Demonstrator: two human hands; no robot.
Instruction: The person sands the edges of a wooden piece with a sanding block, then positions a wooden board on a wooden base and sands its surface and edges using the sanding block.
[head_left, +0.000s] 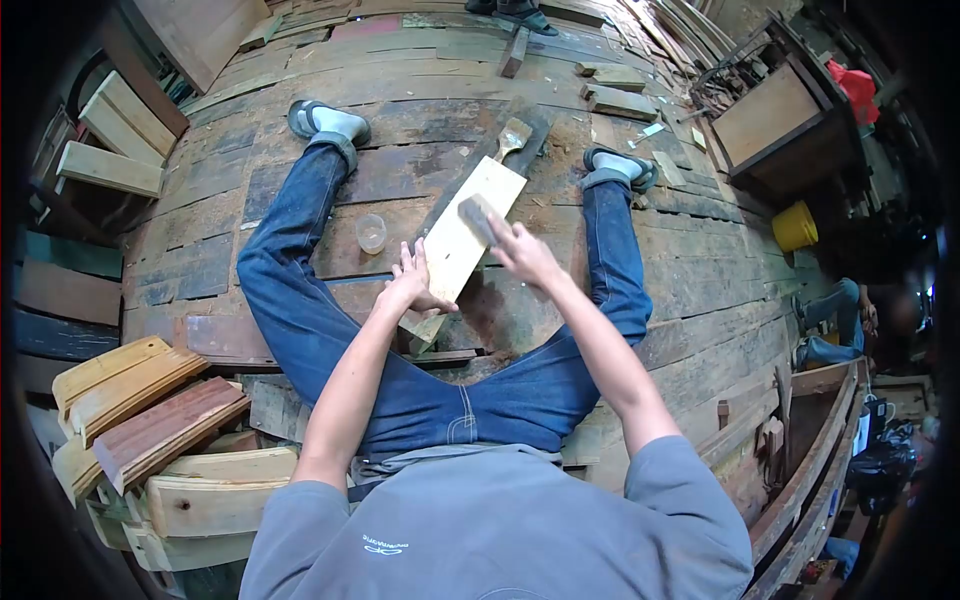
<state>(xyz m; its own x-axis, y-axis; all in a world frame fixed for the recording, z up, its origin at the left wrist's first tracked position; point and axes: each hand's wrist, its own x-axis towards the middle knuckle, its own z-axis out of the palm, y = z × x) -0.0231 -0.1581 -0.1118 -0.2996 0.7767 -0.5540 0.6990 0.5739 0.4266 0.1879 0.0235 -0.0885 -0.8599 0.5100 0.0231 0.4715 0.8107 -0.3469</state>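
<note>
A pale wooden board (455, 250) lies slanted between my legs, on top of a darker plank (465, 185). My left hand (410, 285) grips the near end of the board, fingers at its left edge and thumb across the face. In my right hand (525, 255) is a grey-brown block (478, 218), perhaps a sanding block, held against the board's right side; its exact kind is unclear. Past the board's far end, a paintbrush (513, 138) rests on the dark plank. A clear plastic cup (371, 233) stands to the left of the board.
Shaped wood pieces (170, 420) are piled at lower left, with more boards (110, 170) above. Offcuts (618, 102) lie on the plank floor (420, 100). On the right are a wooden cabinet (775, 115), a yellow bucket (794, 227) and another person's leg (835, 325).
</note>
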